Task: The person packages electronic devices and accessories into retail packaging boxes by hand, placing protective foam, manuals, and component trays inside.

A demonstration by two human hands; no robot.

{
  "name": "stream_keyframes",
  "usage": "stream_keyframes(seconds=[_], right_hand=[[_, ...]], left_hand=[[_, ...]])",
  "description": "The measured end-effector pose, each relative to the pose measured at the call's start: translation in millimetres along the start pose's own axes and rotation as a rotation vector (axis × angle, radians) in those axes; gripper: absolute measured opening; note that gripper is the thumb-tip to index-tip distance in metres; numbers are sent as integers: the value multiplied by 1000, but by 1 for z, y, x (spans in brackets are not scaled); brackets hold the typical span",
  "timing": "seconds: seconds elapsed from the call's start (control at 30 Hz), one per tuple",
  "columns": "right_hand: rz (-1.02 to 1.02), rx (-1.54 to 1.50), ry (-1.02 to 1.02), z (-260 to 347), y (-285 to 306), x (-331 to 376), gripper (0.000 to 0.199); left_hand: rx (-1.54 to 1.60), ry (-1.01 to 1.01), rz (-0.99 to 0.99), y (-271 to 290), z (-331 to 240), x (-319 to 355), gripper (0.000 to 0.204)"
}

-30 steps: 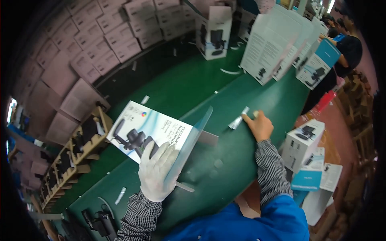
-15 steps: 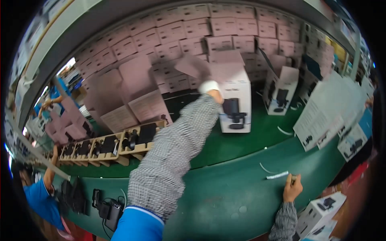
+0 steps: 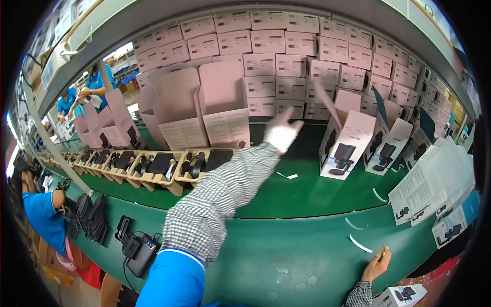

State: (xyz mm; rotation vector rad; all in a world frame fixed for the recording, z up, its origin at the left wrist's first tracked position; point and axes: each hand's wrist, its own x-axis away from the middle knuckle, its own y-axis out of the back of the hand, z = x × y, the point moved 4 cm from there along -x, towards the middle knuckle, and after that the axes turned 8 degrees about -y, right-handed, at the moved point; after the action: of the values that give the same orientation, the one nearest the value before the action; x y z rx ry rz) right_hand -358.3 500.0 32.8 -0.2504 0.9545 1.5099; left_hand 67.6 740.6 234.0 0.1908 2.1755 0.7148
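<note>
My left hand (image 3: pixel 282 130), with white material over its back, is raised above the green surface at mid-view. It is somewhat blurred, its fingers are apart, and nothing shows in them. To its right stands a white carton (image 3: pixel 345 148), upright, printed with a black device; its raised top flap is smeared by motion. My right hand (image 3: pixel 377 263) is low on the right, closed, with a small thing between thumb and fingers that I cannot make out. A curved white strip (image 3: pixel 360 244) lies on the green table (image 3: pixel 286 256) just beyond it.
Several tan trays (image 3: pixel 156 176) of black parts line the left, with open cartons (image 3: pixel 225 133) behind. Boxes (image 3: pixel 263 66) are stacked at the back. Flattened cartons (image 3: pixel 419 192) lean at right. A black device with cables (image 3: pixel 143 258) lies near left. A co-worker's blue sleeve (image 3: pixel 43 215) is beyond.
My left hand has come away from the white carton, which now stands farther right, next to another carton. The view has shifted too. My right hand stays closed.
</note>
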Motion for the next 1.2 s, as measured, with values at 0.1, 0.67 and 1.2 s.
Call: stream_keyframes(seconds=[0.1, 0.67, 1.2], right_hand=[[-12, 16, 12, 31, -11, 21, 16], [1380, -865, -758, 476, -398, 210, 24], [1126, -1144, -867, 523, -260, 212, 29]], left_hand=[[-597, -290, -170, 84, 89, 7, 73], [-751, -187, -119, 292, 421, 21, 8], [-859, -581, 121, 346, 371, 55, 6]])
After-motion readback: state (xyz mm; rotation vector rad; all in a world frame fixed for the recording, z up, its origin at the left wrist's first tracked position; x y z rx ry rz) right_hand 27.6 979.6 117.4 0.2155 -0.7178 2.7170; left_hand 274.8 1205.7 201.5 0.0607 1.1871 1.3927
